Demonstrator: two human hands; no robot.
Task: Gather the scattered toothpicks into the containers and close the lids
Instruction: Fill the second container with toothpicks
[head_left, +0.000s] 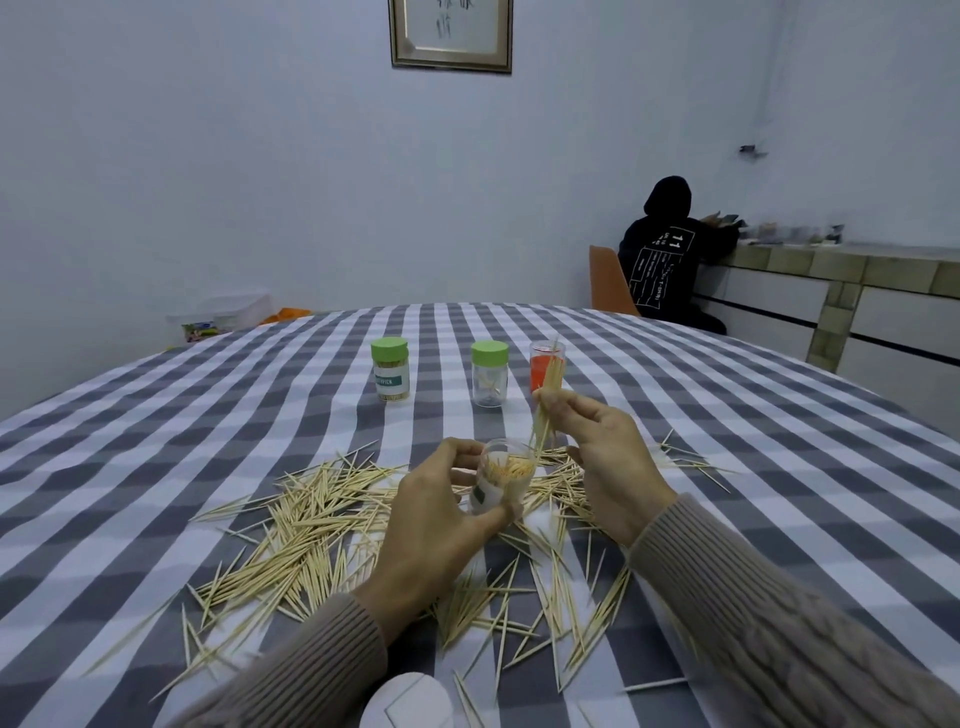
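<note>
My left hand (441, 514) grips a clear open toothpick jar (501, 480), tilted toward me and partly filled. My right hand (602, 457) pinches a bundle of toothpicks (548, 405) whose lower tips reach the jar's mouth. Scattered toothpicks (311, 525) lie across the checked tablecloth (156, 467) around and below both hands. Farther back stand a full labelled jar with a green lid (390, 369), a nearly empty clear jar with a green lid (489, 373) and an open red container (545, 366). A white lid (408, 701) lies at the near edge.
A person in a dark hooded top (670, 254) sits on an orange chair (608, 283) at a counter back right. Clear plastic boxes (218, 317) stand beyond the table's far left edge. A framed picture (451, 34) hangs on the wall.
</note>
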